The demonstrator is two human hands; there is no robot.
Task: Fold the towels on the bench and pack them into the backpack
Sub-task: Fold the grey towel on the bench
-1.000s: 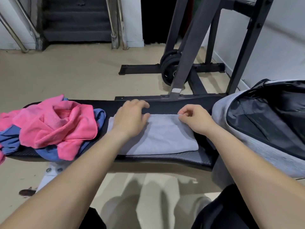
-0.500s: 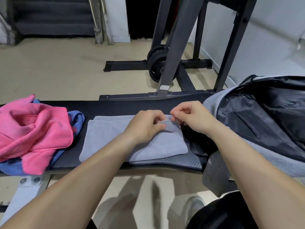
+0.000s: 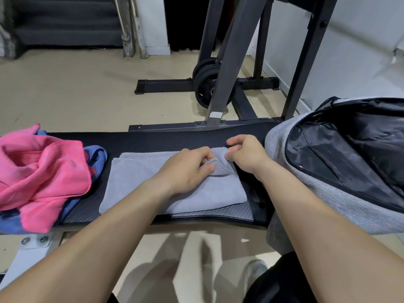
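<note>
On the black bench (image 3: 164, 141), mid-length: one grey towel (image 3: 135, 182), folded, lying flat, its far right corner lifting into a small flap.
Left hand (image 3: 185, 169): resting on the grey towel, fingers curling, thumb and forefinger pinching the raised corner.
Right hand (image 3: 247, 154): hovering just beside the left, fingers curling, fingertips and thumb nipping the same corner at its far edge.
Backpack (image 3: 306, 176): grey with a black lining, lying at the bench's right end, gaping open, just beside the right hand.
Pink towel (image 3: 43, 171): lying crumpled at the left end, sitting over a blue towel (image 3: 96, 154).
Weight rack (image 3: 229, 62) with plates (image 3: 204, 84): standing on the floor beyond.
</note>
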